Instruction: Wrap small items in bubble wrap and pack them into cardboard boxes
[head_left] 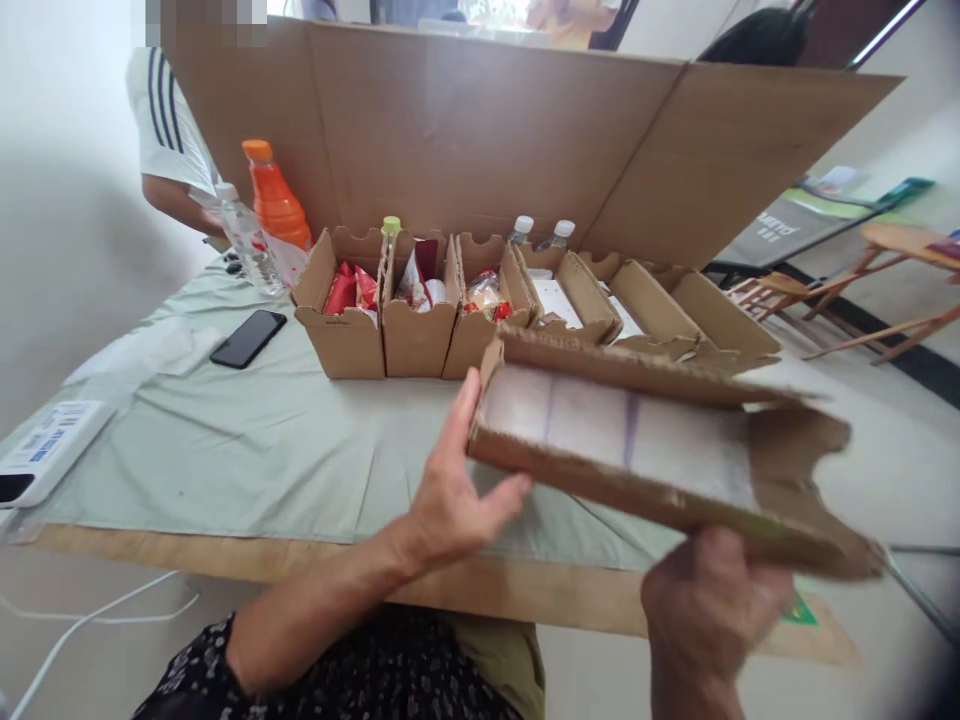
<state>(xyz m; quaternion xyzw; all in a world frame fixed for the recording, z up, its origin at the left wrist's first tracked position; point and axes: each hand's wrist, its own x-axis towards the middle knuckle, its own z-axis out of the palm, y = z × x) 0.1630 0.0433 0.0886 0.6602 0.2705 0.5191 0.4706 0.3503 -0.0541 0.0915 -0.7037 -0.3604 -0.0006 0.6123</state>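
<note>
I hold a shallow brown cardboard tray point(645, 500) tilted over the table's front edge, its pale inside facing me. My left hand point(450, 500) steadies its left end, fingers stretched up along the side and thumb under the corner. My right hand point(712, 600) grips the tray's underside from below, fingers curled out of sight. Behind it stands a row of small cardboard boxes point(416, 340); the left three hold red and white snack packets point(349, 290), while the ones on the right show pale bottoms.
A large open carton flap point(465, 130) rises behind the row. An orange drink bottle point(277, 205), a clear water bottle point(244, 235), a black phone point(248, 338) and a white device point(45, 450) lie on the green cloth point(240, 450). Another person's arm point(176, 200) shows far left. Wooden chairs point(885, 280) stand right.
</note>
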